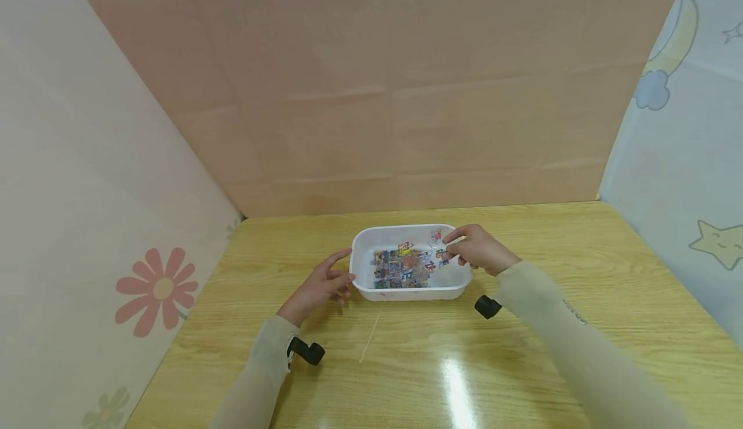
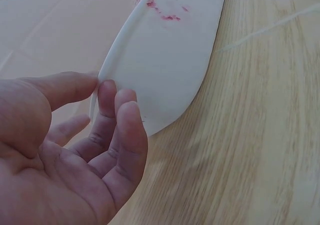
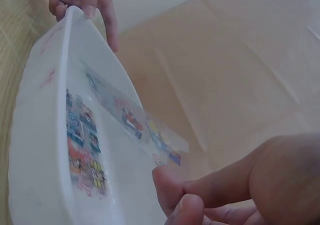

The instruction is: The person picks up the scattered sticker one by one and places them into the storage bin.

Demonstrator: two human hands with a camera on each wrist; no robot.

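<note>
A white plastic basin [image 1: 413, 294] stands on the wooden table. My left hand [image 1: 318, 289] holds its left end by the rim, with the thumb against the edge in the left wrist view. Over the right end of the basin, my right hand [image 1: 477, 250] pinches a clear film sheet [image 3: 131, 122] printed with small colourful pictures. That sheet hangs tilted inside the basin in the right wrist view. More printed pictures [image 3: 82, 130] lie on the basin's bottom; whether they are loose pieces I cannot tell.
The wooden table [image 1: 261, 242] runs back to a pinkish-brown covered wall [image 1: 383, 126]. Pale patterned walls close in the left and right sides. A thin light line [image 1: 371, 335] lies on the table in front of the basin. Red marks [image 2: 167, 15] show on the basin's outer side.
</note>
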